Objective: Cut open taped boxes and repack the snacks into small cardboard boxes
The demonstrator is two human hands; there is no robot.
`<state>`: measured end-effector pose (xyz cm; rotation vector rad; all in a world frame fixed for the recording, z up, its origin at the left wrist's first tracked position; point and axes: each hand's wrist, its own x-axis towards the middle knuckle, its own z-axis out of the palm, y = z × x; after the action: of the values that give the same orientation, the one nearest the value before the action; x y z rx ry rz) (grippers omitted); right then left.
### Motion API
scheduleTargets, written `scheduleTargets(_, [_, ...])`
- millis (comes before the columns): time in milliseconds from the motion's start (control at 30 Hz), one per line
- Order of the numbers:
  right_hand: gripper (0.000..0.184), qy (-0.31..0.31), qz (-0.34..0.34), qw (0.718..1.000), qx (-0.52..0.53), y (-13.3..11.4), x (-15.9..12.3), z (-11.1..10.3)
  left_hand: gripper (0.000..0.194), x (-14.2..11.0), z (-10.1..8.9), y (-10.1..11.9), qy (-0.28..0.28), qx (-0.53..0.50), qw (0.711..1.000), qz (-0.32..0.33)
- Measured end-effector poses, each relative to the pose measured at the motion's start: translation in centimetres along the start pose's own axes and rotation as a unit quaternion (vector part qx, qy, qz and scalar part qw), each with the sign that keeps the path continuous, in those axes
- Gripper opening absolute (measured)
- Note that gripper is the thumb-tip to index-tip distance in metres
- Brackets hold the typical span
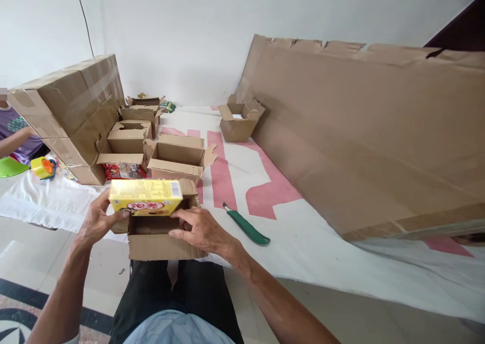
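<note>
A yellow product box [146, 196] lies across the open top of a small cardboard carton [159, 245] that rests in front of my lap. My left hand [97, 218] grips the yellow box at its left end, fingers curled round it. On the carton's right side, my right hand [200, 229] has its fingers pressed on the rim and inner flap, just under the yellow box's right end. The carton's inside looks dark and mostly hidden by the yellow box.
Several open small cartons [178, 157] stand behind on a white and pink sheet [303, 233]. A green-handled cutter [248, 227] lies to the right. A big taped carton [71, 111] is at left, flat cardboard sheets [371, 132] lean at right. Another person's arm [15, 139] shows at far left.
</note>
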<state>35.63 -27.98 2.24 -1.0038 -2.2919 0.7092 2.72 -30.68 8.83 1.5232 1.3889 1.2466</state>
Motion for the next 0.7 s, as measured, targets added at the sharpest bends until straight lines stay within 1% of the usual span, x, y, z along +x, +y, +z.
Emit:
scheduleTargets(67, [0.031, 0.032, 0.045, 0.997, 0.063, 0.1, -0.2, -0.2, 0.062, -0.2, 0.7, -0.1, -0.050, 0.033, 0.998, 0.014])
scheduleTargets(100, [0.038, 0.051, 0.059, 0.992, 0.101, 0.2, -0.3, -0.3, 0.060, -0.3, 0.9, -0.1, -0.072, 0.046, 0.996, 0.018])
scheduleTargets(167, [0.055, 0.082, 0.062, 0.979, 0.176, 0.1, -0.5, -0.5, 0.057, -0.6, 1.2, 0.2, -0.111, 0.065, 0.991, 0.023])
scheduleTargets(200, [0.059, 0.089, 0.055, 0.973, 0.207, 0.1, -0.5, -0.6, 0.055, -0.7, 1.3, 0.5, -0.126, 0.076, 0.989, 0.024])
scheduleTargets(233, [0.058, 0.087, 0.046, 0.968, 0.231, 0.0, -0.6, -0.7, 0.055, -0.7, 1.3, 0.7, -0.140, 0.088, 0.986, 0.026])
scheduleTargets(267, [0.054, 0.080, 0.038, 0.964, 0.250, -0.1, -0.7, -0.8, 0.056, -0.7, 1.3, 0.9, -0.154, 0.097, 0.983, 0.029])
scheduleTargets(333, [0.042, 0.073, 0.031, 0.958, 0.275, -0.3, -1.0, -1.0, 0.064, -0.4, 1.1, 1.1, -0.183, 0.102, 0.977, 0.038])
scheduleTargets(367, [0.038, 0.080, 0.030, 0.956, 0.282, -0.4, -1.3, -1.0, 0.068, 0.0, 0.9, 1.1, -0.192, 0.099, 0.975, 0.043])
scheduleTargets(400, [0.035, 0.095, 0.028, 0.954, 0.284, -0.5, -1.6, -1.0, 0.070, 0.4, 0.9, 0.9, -0.190, 0.096, 0.976, 0.049])
scheduleTargets(467, [0.032, 0.143, 0.029, 0.951, 0.271, -0.7, -2.3, -1.0, 0.069, 1.3, 1.2, 0.4, -0.151, 0.095, 0.982, 0.055])
scheduleTargets(500, [0.030, 0.168, 0.034, 0.950, 0.259, -0.8, -2.8, -0.9, 0.068, 1.7, 1.6, 0.0, -0.131, 0.095, 0.985, 0.052])
scheduleTargets(533, [0.028, 0.190, 0.041, 0.949, 0.247, -0.8, -3.4, -0.9, 0.066, 2.0, 2.2, -0.4, -0.124, 0.092, 0.987, 0.045])
scheduleTargets(567, [0.026, 0.209, 0.050, 0.948, 0.237, -0.7, -4.0, -1.0, 0.066, 2.2, 2.9, -0.8, -0.132, 0.086, 0.987, 0.035])
scheduleTargets(633, [0.024, 0.236, 0.065, 0.944, 0.223, -0.4, -5.8, -1.1, 0.065, 2.4, 4.4, -1.3, -0.182, 0.074, 0.980, 0.018])
scheduleTargets(700, [0.025, 0.269, 0.079, 0.937, 0.207, 0.3, -7.8, -1.3, 0.060, 2.8, 5.8, -1.5, -0.227, 0.082, 0.970, 0.020])
